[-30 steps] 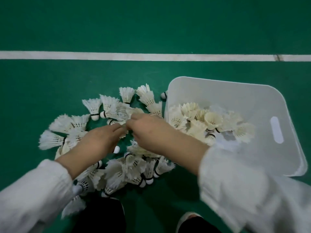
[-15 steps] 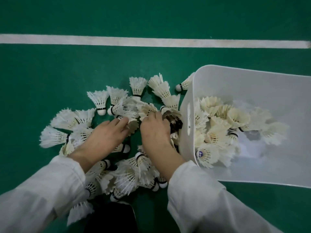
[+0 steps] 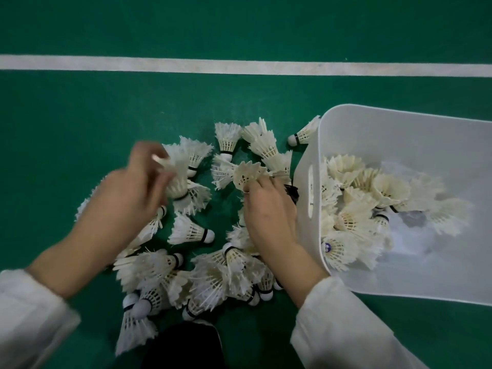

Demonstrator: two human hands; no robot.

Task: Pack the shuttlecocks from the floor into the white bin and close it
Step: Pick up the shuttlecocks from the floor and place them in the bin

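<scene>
My left hand point(image 3: 127, 198) gripped a bunch of shuttlecocks point(image 3: 177, 179) over the pile point(image 3: 213, 278) on the floor point(image 3: 80, 129). My right hand point(image 3: 269, 214) pinched one shuttlecock point(image 3: 247, 173) just beside the white bin point(image 3: 399, 134), partly filled. This was gathering; next, I think, both loads must go over its rim.

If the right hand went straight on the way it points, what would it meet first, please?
Probably the floor shuttlecocks lying just beyond the held shuttlecock in the right hand; depth is unclear.
</scene>
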